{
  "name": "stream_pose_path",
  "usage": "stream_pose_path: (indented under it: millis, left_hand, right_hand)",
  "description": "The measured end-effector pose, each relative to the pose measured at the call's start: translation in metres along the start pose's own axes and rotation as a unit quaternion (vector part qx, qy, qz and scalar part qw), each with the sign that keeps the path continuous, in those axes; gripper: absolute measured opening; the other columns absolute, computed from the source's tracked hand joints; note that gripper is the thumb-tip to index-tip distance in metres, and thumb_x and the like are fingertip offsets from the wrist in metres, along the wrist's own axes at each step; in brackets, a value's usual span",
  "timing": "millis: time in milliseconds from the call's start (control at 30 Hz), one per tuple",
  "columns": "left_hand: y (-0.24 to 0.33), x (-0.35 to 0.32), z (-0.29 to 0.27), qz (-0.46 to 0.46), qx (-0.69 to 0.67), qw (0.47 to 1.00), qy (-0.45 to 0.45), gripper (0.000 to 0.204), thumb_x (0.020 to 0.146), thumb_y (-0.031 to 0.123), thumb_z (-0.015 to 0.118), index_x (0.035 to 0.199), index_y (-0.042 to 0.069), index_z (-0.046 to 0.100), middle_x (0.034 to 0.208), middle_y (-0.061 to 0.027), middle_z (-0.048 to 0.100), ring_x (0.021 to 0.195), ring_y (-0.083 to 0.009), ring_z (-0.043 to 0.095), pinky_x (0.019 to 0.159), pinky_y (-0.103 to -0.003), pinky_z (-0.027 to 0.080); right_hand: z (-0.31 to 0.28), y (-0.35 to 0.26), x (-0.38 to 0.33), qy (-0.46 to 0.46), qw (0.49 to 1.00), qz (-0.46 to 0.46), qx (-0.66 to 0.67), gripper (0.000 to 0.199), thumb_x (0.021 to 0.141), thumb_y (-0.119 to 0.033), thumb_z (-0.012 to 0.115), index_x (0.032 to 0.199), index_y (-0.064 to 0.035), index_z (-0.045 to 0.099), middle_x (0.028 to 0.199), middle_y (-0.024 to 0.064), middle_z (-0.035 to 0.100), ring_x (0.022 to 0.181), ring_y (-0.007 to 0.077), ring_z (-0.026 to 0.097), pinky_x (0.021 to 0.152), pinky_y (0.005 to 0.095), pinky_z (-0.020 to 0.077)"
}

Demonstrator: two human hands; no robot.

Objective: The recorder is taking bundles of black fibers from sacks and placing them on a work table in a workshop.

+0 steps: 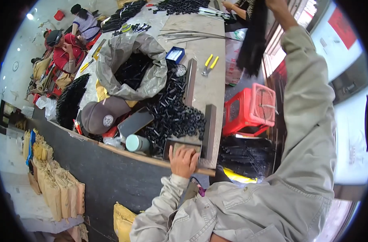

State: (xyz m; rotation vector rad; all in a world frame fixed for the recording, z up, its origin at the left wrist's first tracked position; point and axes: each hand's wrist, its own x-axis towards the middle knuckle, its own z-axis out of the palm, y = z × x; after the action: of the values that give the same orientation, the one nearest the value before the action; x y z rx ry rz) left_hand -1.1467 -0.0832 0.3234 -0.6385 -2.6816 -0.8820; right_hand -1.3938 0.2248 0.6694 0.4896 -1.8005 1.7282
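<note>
My left hand rests palm down at the table's near edge, fingers apart and lying over a small dark tray-like piece with a brownish surface. Just beyond it spreads a heap of small black parts, beside a dark metal bar. My right arm stretches far up to the right, where my right hand is partly cut off by the picture's edge. A long black bundle hangs from that hand, its lower end ragged. The fingers' exact grip is out of sight.
On the table stand a grey sack of black pieces, a cap, a phone, a pale green-lidded jar and yellow-handled pliers. Red stools stand at the right. Co-workers sit far left; another person's arm shows at the top.
</note>
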Motion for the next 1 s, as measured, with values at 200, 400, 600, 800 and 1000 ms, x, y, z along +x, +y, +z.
stream_pose_path:
  millis: [200, 400, 600, 800, 1000]
  left_hand:
    - [0.004, 0.007, 0.005, -0.078, 0.035, 0.996, -0.003, 0.012, 0.076, 0.02, 0.063, 0.082, 0.011, 0.064, 0.08, -0.0026, 0.062, 0.083, -0.0208, 0.058, 0.099, -0.05, 0.027]
    - [0.01, 0.026, 0.018, -0.113, 0.019, 0.993, 0.0, 0.007, 0.07, 0.014, 0.064, 0.077, 0.012, 0.065, 0.07, -0.0006, 0.059, 0.068, -0.0171, 0.057, 0.097, -0.046, 0.031]
    - [0.011, 0.015, -0.001, -0.153, 0.1, 0.981, -0.058, 0.008, 0.068, 0.015, 0.066, 0.076, 0.013, 0.065, 0.066, 0.0016, 0.057, 0.062, -0.0147, 0.054, 0.088, -0.041, 0.038]
    - [0.009, 0.031, 0.005, -0.145, 0.084, 0.983, -0.073, 0.007, 0.066, 0.015, 0.067, 0.073, 0.014, 0.065, 0.059, 0.0021, 0.054, 0.057, -0.0138, 0.052, 0.083, -0.037, 0.04]
    - [0.012, 0.035, 0.003, -0.153, 0.091, 0.98, -0.089, 0.008, 0.065, 0.013, 0.068, 0.073, 0.013, 0.066, 0.058, 0.0021, 0.053, 0.056, -0.0146, 0.052, 0.077, -0.034, 0.043]
  right_hand:
    - [0.044, 0.17, 0.149, 0.217, 0.96, -0.078, -0.161, 0.046, 0.069, -0.038, 0.074, 0.051, -0.0004, 0.054, 0.047, 0.0065, 0.053, 0.042, 0.0153, 0.052, 0.042, 0.0318, 0.039]
    - [-0.029, 0.37, 0.231, 0.462, 0.885, -0.001, 0.049, 0.032, 0.077, -0.031, 0.067, 0.071, -0.0011, 0.056, 0.064, 0.0035, 0.056, 0.053, 0.0088, 0.05, 0.052, 0.0234, 0.0419]
    - [-0.015, 0.474, 0.071, 0.513, 0.795, 0.224, 0.231, 0.033, 0.077, -0.033, 0.067, 0.074, -0.0035, 0.052, 0.069, 0.0074, 0.058, 0.061, 0.0148, 0.053, 0.062, 0.0336, 0.0458]
    - [-0.116, 0.578, -0.014, 0.5, 0.784, 0.197, 0.31, 0.029, 0.083, -0.026, 0.061, 0.087, 0.0023, 0.059, 0.088, 0.013, 0.062, 0.078, 0.0244, 0.059, 0.075, 0.0383, 0.0495]
    - [-0.112, 0.574, -0.047, 0.491, 0.776, 0.302, 0.257, 0.038, 0.076, -0.023, 0.07, 0.106, -0.0034, 0.056, 0.1, 0.0117, 0.059, 0.087, 0.0255, 0.056, 0.085, 0.0396, 0.044]
